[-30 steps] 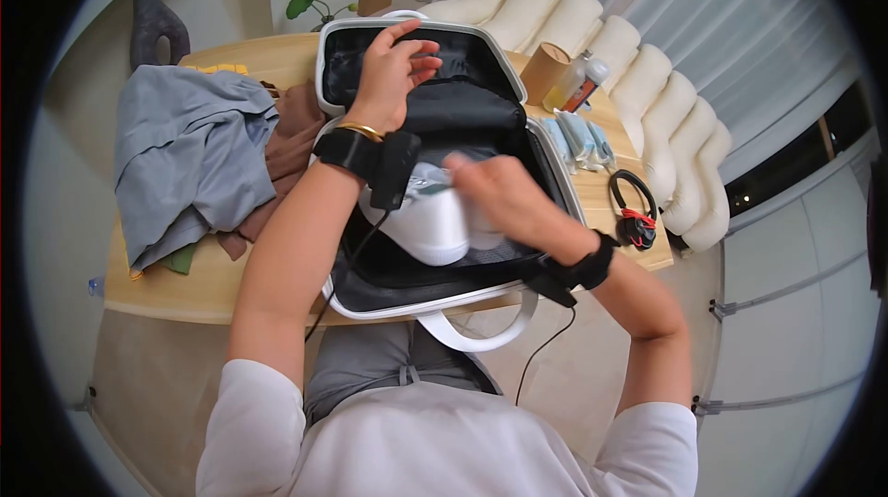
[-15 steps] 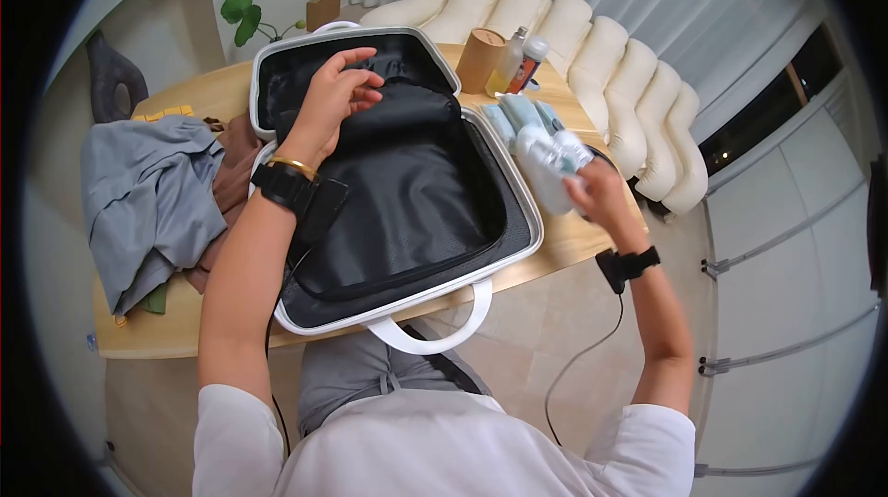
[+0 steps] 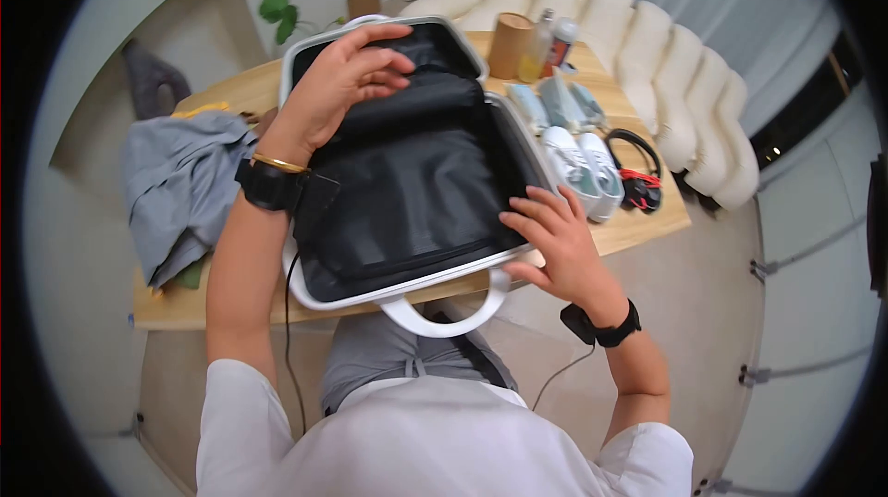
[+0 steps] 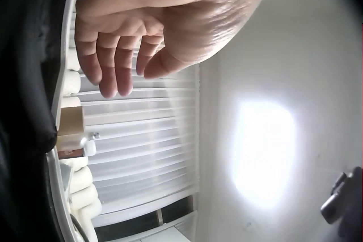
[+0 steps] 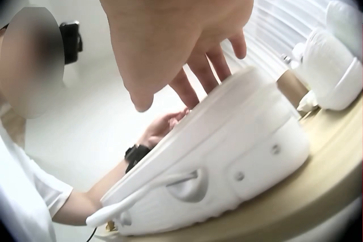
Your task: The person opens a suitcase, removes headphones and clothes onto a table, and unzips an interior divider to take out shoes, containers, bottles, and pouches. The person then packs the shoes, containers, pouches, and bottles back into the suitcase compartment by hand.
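A white hard-shell case [image 3: 407, 296] with a black lining lies open on the table, its white handle toward the person. My left hand [image 3: 342, 90] is over the case's upper left part, fingers loosely bent and holding nothing; the left wrist view shows the same hand [image 4: 142, 32] beside the case edge. At the case's right front corner is my right hand [image 3: 560, 252], fingers spread; in the right wrist view this hand [image 5: 181, 38] has its fingertips at the rim. A pair of white shoes [image 3: 571, 162] stands right of the case.
Right of the case are black headphones [image 3: 638, 184] with a red cord, pale blue packets [image 3: 562, 102], a brown cylinder [image 3: 511, 45] and bottles [image 3: 561, 42]. Grey clothing [image 3: 180, 192] lies on the left of the wooden table [image 3: 647, 218]. Beyond stands a cream sofa [image 3: 606, 39].
The shoes went from inside the case to the table on its right in my right hand, which let go of them and came back to the case. My left hand stays over the case.
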A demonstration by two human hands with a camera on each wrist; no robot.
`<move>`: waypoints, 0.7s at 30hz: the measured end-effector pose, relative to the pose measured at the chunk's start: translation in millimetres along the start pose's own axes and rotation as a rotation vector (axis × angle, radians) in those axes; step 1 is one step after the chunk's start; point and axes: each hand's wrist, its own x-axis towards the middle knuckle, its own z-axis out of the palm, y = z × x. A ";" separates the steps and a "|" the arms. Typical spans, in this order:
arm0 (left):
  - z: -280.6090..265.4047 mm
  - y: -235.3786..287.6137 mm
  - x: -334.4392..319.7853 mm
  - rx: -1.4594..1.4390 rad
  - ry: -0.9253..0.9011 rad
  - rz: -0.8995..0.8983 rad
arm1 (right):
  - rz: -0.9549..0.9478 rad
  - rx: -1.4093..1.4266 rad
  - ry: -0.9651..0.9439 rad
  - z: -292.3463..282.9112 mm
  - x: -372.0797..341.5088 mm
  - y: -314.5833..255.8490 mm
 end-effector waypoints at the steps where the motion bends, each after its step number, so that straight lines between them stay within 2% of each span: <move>1: -2.9 11.4 -16.0 0.021 0.038 -0.012 | -0.035 -0.049 -0.065 8.9 2.3 -6.4; 2: -5.7 21.1 -34.4 0.088 -0.029 0.054 | -0.061 -0.075 -0.082 20.9 1.3 -5.1; 3: -8.5 27.9 -53.6 0.157 -0.103 0.116 | -0.054 -0.077 -0.013 25.5 3.7 -10.1; 5: -9.6 32.7 -101.2 0.312 -0.109 0.076 | -0.054 -0.031 0.050 34.9 3.6 -11.6; 7: -11.0 30.2 -140.0 0.664 -0.222 -0.007 | -0.051 -0.025 0.106 39.2 7.8 -17.0; 9: -11.8 5.2 -167.8 1.205 -0.396 0.152 | -0.054 0.002 0.131 45.8 11.5 -15.9; 11: -7.8 -18.4 -185.6 1.390 -0.369 0.056 | -0.034 0.019 0.143 51.2 21.9 -16.6; 12: -12.1 -29.9 -183.5 1.392 -0.364 0.059 | -0.010 0.029 0.145 53.6 27.4 -16.7; 14: -21.1 -48.0 -174.3 1.430 -0.211 0.127 | 0.013 0.030 0.155 62.7 35.2 -14.1; 15: -25.4 -50.1 -165.9 1.429 -0.202 0.133 | 0.041 0.032 0.166 66.1 39.0 -12.2; 17: -35.7 -53.3 -147.3 1.365 -0.220 0.009 | 0.034 0.021 0.175 67.4 43.6 -11.7; 18: -39.7 -58.7 -142.4 1.360 -0.177 0.151 | 0.046 0.004 0.172 67.4 44.9 -12.6; 21: -37.0 -57.8 -138.7 1.315 -0.134 0.137 | 0.038 -0.045 0.163 68.9 44.7 -10.4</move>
